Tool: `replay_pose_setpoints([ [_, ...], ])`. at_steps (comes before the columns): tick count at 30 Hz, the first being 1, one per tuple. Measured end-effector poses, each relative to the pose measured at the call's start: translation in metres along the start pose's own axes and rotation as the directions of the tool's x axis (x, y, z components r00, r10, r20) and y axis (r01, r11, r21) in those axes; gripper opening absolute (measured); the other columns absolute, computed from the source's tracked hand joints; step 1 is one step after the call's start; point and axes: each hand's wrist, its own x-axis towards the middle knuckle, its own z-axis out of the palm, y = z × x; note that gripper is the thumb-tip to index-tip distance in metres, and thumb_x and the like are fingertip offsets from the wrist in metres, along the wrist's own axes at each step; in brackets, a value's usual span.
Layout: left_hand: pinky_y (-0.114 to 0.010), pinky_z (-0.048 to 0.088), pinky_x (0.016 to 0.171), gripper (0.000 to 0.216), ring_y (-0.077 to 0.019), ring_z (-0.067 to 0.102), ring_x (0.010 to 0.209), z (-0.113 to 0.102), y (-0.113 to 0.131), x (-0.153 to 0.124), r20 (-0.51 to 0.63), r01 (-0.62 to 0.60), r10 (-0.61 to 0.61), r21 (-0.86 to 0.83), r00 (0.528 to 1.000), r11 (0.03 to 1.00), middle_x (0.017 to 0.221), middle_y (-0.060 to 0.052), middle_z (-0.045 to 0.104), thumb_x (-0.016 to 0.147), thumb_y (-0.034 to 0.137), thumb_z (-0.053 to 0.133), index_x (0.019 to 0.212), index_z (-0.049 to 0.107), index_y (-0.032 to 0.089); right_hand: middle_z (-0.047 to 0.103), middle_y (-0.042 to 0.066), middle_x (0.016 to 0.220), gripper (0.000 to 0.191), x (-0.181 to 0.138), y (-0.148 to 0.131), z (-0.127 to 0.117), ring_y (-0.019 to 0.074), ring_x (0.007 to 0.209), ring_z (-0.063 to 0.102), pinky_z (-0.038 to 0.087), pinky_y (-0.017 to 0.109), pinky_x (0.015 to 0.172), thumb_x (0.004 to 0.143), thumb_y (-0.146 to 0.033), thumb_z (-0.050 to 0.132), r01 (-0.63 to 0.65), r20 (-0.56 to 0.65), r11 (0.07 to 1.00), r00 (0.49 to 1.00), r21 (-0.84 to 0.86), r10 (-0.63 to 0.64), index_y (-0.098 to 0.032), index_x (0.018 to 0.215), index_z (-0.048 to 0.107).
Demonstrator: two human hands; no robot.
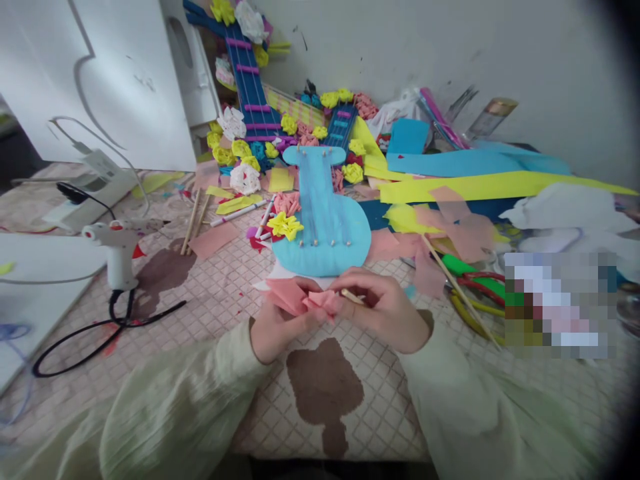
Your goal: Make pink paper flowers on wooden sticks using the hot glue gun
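Between my two hands is a folded piece of pink crepe paper (287, 295), bunched toward its right end. My left hand (286, 327) is closed, pinching the paper from the left. The fingers of my right hand (383, 310) are closed on the bunched end and on a short wooden stick (353, 296), whose far part is hidden. Just beyond my fingers lies a light-blue guitar-shaped cutout (330, 227) with pegs and strings. A yellow paper flower (285, 227) and a pink paper flower (287, 203) rest at its left edge.
A white glue gun (120, 253) with a black cable stands at left, near wooden sticks (193, 223). Scissors (475, 280) and another stick lie at right. Dark-blue paper guitars (253, 87), crumpled flowers and yellow and blue paper strips (460, 188) fill the back.
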Motion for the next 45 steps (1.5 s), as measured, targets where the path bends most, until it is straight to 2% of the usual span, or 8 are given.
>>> replay_pose_setpoints([
  [6,-0.023,0.044,0.054,0.022,-0.0119,0.058,0.059,0.008,0.005,-0.003,-0.017,0.079,-0.078,0.033,0.997,0.996,0.064,-0.001,0.062,0.072,0.032,0.062,0.078,0.053,0.013,0.058,0.002,0.067,0.016,-0.003,0.002,0.007,0.0125,0.061,0.051,0.039,0.025,0.053,0.075,-0.031,0.057,-0.033,0.012,0.999,0.999,0.037,0.033,-0.016,0.071,0.061],
  [16,-0.023,0.047,0.062,0.009,-0.0118,0.059,0.066,0.005,0.0,-0.002,-0.047,-0.061,0.063,0.052,0.997,0.997,0.072,-0.002,0.064,0.076,0.022,0.059,0.079,0.059,0.014,0.054,-0.001,0.062,0.015,-0.002,0.006,0.004,0.0105,0.058,0.047,0.036,0.023,0.052,0.076,-0.03,0.055,-0.046,-0.101,0.999,0.994,0.008,0.047,-0.017,0.069,0.06],
  [20,-0.027,0.048,0.066,0.012,-0.0145,0.061,0.069,0.008,0.004,-0.002,0.013,-0.048,0.047,0.068,0.999,0.997,0.072,-0.003,0.064,0.075,0.024,0.059,0.08,0.056,0.014,0.059,0.002,0.07,0.017,-0.003,0.003,0.007,0.012,0.06,0.051,0.04,0.025,0.053,0.072,-0.032,0.06,-0.076,-0.056,0.996,0.995,0.039,0.078,-0.016,0.073,0.062],
  [28,-0.028,0.048,0.07,0.011,-0.0144,0.062,0.072,0.011,0.004,-0.005,0.05,-0.058,0.053,0.105,0.997,0.993,0.074,-0.004,0.066,0.077,0.021,0.057,0.083,0.053,0.013,0.058,-0.001,0.056,0.018,-0.003,0.002,0.006,0.0101,0.054,0.053,0.041,0.022,0.051,0.072,-0.031,0.061,-0.147,-0.005,0.971,0.989,0.189,0.151,-0.016,0.062,0.061],
  [34,-0.025,0.047,0.068,0.013,-0.0135,0.059,0.073,0.007,0.001,-0.004,-0.088,-0.109,0.122,0.141,0.989,0.984,0.077,-0.002,0.063,0.074,0.024,0.06,0.083,0.057,0.015,0.051,-0.004,0.052,0.016,-0.002,-0.005,0.002,0.0067,0.047,0.041,0.031,0.02,0.042,0.067,-0.029,0.065,-0.152,0.053,0.985,0.987,0.082,0.148,-0.015,0.062,0.06],
  [37,-0.027,0.047,0.072,0.011,-0.0153,0.059,0.079,0.008,0.0,-0.005,-0.053,-0.094,0.101,0.127,0.993,0.987,0.082,-0.003,0.065,0.077,0.024,0.057,0.084,0.06,0.017,0.046,-0.005,0.049,0.016,-0.002,-0.006,0.0,0.0064,0.045,0.037,0.03,0.02,0.04,0.069,-0.03,0.063,-0.136,0.024,0.991,0.991,0.019,0.135,-0.015,0.062,0.06],
  [41,-0.031,0.047,0.078,0.016,-0.0182,0.06,0.084,0.003,0.001,-0.003,0.005,-0.087,0.087,0.097,0.996,0.992,0.086,-0.004,0.065,0.077,0.027,0.057,0.088,0.063,0.018,0.054,-0.002,0.056,0.017,0.0,-0.002,-0.004,0.009,0.051,0.045,0.037,0.022,0.046,0.071,-0.033,0.061,-0.117,-0.033,0.993,0.993,-0.022,0.117,-0.016,0.069,0.062],
  [45,-0.037,0.046,0.081,0.031,-0.0235,0.058,0.095,-0.012,0.013,0.001,-0.117,-0.178,0.177,0.003,0.977,0.984,0.101,-0.006,0.063,0.075,0.039,0.054,0.099,0.061,0.021,0.062,0.002,0.072,0.022,-0.001,0.003,-0.007,0.0108,0.056,0.052,0.043,0.024,0.051,0.071,-0.032,0.062,-0.104,-0.063,0.994,0.993,-0.031,0.102,-0.018,0.086,0.061],
])
